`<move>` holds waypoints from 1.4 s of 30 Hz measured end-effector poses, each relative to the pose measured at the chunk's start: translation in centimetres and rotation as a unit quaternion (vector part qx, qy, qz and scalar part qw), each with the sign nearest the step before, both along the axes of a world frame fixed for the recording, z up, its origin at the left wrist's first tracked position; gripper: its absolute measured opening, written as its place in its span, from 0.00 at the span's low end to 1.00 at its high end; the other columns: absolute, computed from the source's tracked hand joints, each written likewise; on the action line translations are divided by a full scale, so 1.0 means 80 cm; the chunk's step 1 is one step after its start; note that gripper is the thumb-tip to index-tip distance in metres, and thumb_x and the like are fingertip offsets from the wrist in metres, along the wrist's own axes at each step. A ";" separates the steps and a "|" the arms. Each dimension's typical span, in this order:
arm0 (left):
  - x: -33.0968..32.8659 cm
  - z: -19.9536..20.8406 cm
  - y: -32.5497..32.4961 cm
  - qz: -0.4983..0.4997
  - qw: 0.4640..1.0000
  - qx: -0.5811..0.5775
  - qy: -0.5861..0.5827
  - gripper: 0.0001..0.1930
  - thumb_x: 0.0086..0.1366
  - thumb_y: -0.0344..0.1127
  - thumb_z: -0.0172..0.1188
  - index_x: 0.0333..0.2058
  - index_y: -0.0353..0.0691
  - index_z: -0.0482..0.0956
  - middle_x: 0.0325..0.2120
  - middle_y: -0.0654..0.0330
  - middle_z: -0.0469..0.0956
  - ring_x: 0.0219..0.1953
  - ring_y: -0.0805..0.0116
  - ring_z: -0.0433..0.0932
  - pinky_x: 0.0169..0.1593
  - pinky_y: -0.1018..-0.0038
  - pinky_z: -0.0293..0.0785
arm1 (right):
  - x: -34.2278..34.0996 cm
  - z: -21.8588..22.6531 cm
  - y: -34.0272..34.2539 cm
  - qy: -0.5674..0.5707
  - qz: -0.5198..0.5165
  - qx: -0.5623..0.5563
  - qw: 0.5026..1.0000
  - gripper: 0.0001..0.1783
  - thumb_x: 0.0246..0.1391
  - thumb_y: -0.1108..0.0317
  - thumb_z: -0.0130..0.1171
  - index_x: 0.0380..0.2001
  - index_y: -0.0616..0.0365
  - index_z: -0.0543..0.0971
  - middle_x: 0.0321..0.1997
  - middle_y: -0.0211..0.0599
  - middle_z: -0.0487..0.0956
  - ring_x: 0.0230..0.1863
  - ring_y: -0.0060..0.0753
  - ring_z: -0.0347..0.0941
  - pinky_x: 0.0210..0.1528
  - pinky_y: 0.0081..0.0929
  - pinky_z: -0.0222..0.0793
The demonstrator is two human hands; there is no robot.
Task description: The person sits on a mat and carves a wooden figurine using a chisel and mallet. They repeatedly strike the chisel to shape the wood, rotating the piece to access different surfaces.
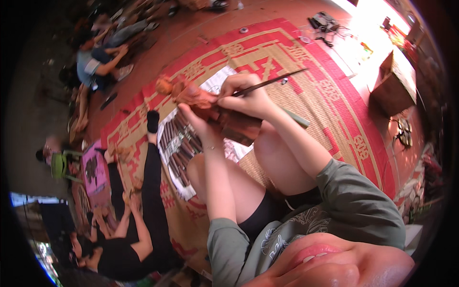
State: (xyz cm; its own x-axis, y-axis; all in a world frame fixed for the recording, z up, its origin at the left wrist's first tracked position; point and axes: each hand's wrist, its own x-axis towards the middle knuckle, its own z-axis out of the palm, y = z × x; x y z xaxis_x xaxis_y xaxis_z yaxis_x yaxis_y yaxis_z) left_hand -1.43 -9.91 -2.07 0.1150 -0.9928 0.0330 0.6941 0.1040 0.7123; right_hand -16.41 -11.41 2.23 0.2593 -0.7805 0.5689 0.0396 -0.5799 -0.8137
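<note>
A carved reddish-brown wooden figure [193,97] lies tilted across my lap, its rounded head end pointing to the far left and its dark block-like base [241,126] near my knees. My left hand [198,126] is closed round the figure's near side, thumb up along it. In my right hand [248,95] is a slim dark carving tool [275,81], gripped like a pen, its long handle sticking out to the right. The tool's working tip meets the figure but is hidden by my fingers. Several dark-handled carving tools [178,148] lie in a row on a white cloth [189,193] left of my knees.
I sit on a red and tan woven mat [330,103]. A wooden box [394,86] stands at the right, with a cable-trailing device [325,21] behind. To the left, a person in black [119,253] handles another carving; another person [91,62] sits farther off. A green chair [59,165] stands beyond.
</note>
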 end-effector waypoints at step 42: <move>-0.002 0.008 -0.007 0.028 0.997 0.026 0.062 0.43 0.55 0.74 0.41 0.50 0.36 0.65 0.37 0.53 0.74 0.38 0.61 0.76 0.34 0.72 0.77 | 0.001 -0.009 0.006 -0.030 -0.027 -0.032 0.999 0.08 0.41 0.73 0.62 0.17 0.63 0.73 0.23 0.39 0.77 0.27 0.32 0.74 0.30 0.27 0.68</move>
State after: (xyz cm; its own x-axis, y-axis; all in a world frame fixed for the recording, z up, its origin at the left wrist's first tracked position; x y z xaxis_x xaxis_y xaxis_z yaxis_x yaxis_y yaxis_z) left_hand -1.63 -10.45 -1.44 0.1693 -0.9849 -0.0364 0.7714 0.1094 0.6269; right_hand -16.32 -10.93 1.48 0.1818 -0.7536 0.6317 0.0555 -0.6335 -0.7718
